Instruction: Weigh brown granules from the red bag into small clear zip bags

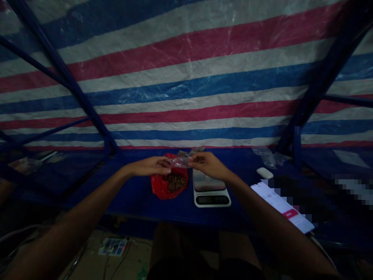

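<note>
A small clear plastic bag (180,161) is stretched between my two hands above the table. My left hand (154,165) pinches its left end, and my right hand (204,162) has fingers closed on the right end. Below the bag lies a red plastic bag (159,189), opened out, with many small brown-gold pieces (176,182) in it, too small to name. Right of it stands a white digital scale (212,197) with a metal plate (206,182), partly under my right hand. The scale's display looks dark.
Behind the scale lie small filled clear bags (197,149). To the right are crumpled clear plastic bags (269,156), a white earbud case (264,173) and a lit phone (281,206) on the blue table (131,198). A power strip (113,247) with cables lies on the floor.
</note>
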`<state>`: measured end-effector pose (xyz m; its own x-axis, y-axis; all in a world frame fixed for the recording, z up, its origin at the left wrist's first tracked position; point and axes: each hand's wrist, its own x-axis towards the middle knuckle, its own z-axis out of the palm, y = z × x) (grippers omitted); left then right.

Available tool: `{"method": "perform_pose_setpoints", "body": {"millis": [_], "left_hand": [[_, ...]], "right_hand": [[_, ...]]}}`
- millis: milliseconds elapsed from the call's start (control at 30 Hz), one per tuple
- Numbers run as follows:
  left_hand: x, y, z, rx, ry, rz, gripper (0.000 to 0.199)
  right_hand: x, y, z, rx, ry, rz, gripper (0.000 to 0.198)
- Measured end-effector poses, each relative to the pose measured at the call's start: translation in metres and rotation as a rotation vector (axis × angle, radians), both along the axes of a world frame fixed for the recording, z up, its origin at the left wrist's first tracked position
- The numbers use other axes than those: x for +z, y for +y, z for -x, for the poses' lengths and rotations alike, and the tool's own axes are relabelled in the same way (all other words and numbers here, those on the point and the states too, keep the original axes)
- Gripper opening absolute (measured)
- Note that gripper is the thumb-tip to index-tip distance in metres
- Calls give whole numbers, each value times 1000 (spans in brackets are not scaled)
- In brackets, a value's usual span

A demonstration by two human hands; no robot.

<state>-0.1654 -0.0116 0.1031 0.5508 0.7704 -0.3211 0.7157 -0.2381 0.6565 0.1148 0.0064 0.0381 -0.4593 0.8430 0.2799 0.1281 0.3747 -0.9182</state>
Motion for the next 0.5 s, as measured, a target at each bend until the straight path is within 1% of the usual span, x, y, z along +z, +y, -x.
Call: {"method": "perform_pose_setpoints", "body": {"millis": [67, 100, 133, 200, 267, 333, 400, 433, 467, 500], "left_hand": [[-13, -9, 1, -49, 151, -284, 52], [-20, -13, 1, -81, 248, -383, 49], [-26, -18, 1, -111, 346, -450, 49], [-34, -26, 0, -144, 503, -496, 55], [-35, -34, 0, -139, 593, -501, 66], [-32, -42, 1, -137, 619, -484, 81], [-28, -48, 3, -149, 611, -477, 95], [-26, -51, 5, -156, 610, -483, 97], [-25, -54, 7, -163, 610, -498, 93], [-25, -56, 8, -176, 608, -518, 83]], "right_hand": [[17, 1, -32, -151, -131, -125, 16], [24, 2, -48, -238, -240, -202, 14], [29, 3, -63, -322, -360, -267, 14], [32, 5, -86, -490, -594, -327, 15], [28, 4, -96, -554, -805, -330, 16], [23, -1, -91, -547, -952, -299, 20], [20, -9, -73, -507, -990, -294, 28], [20, -14, -61, -465, -954, -325, 30], [19, -19, -48, -404, -904, -383, 30], [18, -23, -34, -301, -855, -454, 28]]}}
